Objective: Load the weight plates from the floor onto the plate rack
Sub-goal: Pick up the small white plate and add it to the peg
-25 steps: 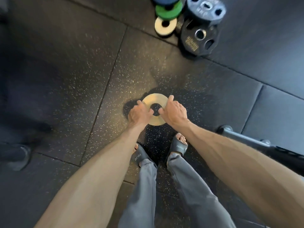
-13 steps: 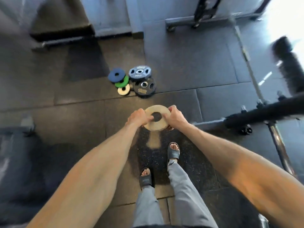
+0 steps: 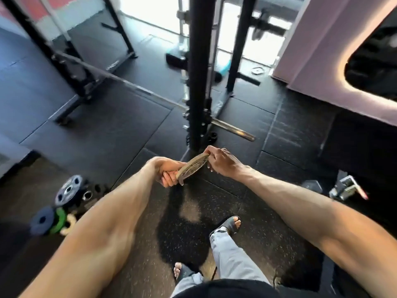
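1. Both hands grip one tan weight plate (image 3: 192, 166) mid-frame, tilted edge-on: left hand (image 3: 166, 169) wraps its lower rim, right hand (image 3: 222, 161) pinches its upper rim
2. Black rack upright (image 3: 198, 72) rises just behind the plate at center top
3. Floor (image 3: 129, 130) is dark rubber tile
4. Loose plates (image 3: 64, 203) lie piled at lower left, well apart from the hands

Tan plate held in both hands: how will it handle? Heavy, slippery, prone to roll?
The tan weight plate looks rigid and probably dense: left hand and right hand both grip its rim. Its worn face suggests a fair grip. Being round, it would likely roll if set down on edge.
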### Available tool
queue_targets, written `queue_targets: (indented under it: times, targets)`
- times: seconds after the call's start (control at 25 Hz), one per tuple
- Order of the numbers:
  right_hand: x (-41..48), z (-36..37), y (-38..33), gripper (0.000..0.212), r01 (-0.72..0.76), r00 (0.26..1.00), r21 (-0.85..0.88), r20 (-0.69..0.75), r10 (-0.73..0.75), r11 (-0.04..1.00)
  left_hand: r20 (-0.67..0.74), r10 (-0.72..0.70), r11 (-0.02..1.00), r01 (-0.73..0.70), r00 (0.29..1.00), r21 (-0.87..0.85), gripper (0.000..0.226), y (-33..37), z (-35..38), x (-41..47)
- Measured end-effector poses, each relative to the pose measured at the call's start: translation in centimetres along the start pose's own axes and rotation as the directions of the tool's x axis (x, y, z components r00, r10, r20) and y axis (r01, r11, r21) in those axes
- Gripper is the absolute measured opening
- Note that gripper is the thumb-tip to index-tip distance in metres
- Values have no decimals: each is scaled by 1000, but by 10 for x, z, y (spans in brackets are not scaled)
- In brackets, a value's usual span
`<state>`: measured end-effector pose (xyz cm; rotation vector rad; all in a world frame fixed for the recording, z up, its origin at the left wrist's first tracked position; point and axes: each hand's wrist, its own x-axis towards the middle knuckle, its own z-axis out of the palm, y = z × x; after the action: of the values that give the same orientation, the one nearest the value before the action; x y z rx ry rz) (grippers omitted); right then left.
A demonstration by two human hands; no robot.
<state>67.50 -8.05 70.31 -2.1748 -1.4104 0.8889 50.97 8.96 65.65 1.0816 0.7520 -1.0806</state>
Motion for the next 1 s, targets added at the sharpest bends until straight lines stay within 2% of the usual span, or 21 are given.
queue_targets:
  times: [0.08, 0.2, 0.36, 0.44, 0.52, 0.6, 0.68, 0.84, 1.0]
  targets:
    - [-7, -33, 44, 16, -70, 997, -30, -11, 70, 997, 82, -26, 993, 17, 996, 115, 47, 62, 6, 20]
    - [-3, -76, 109, 20, -126, 992, -81, -36, 124, 989, 110, -71, 975, 45, 991, 219, 47, 147, 15, 45]
    - [11, -132, 179, 15, -214, 969, -39, -137, 206, 976, -113, 13, 979, 10, 994, 203, 43, 240, 31, 65]
    - [17, -155, 209, 14, -275, 946, -10, -181, 268, 961, -227, 122, 977, -76, 966, 201, 59, 282, 35, 75]
    - [24, -180, 232, 14, -318, 923, 78, -202, 328, 945, -375, 236, 952, -135, 896, 276, 81, 322, 41, 84]
    - [31, -207, 245, 17, -354, 900, 183, -202, 387, 917, -479, 394, 883, -178, 784, 435, 93, 358, 43, 96]
    - [41, -233, 263, 21, -387, 872, 267, -204, 444, 883, -482, 490, 807, -168, 727, 566, 91, 394, 41, 108]
    - [65, -280, 304, 30, -457, 831, 277, -206, 517, 845, -382, 585, 697, -203, 715, 687, 59, 464, 25, 138]
    - [94, -338, 341, 29, -509, 773, 318, -240, 587, 800, -315, 634, 598, -190, 706, 778, 55, 558, 8, 159]
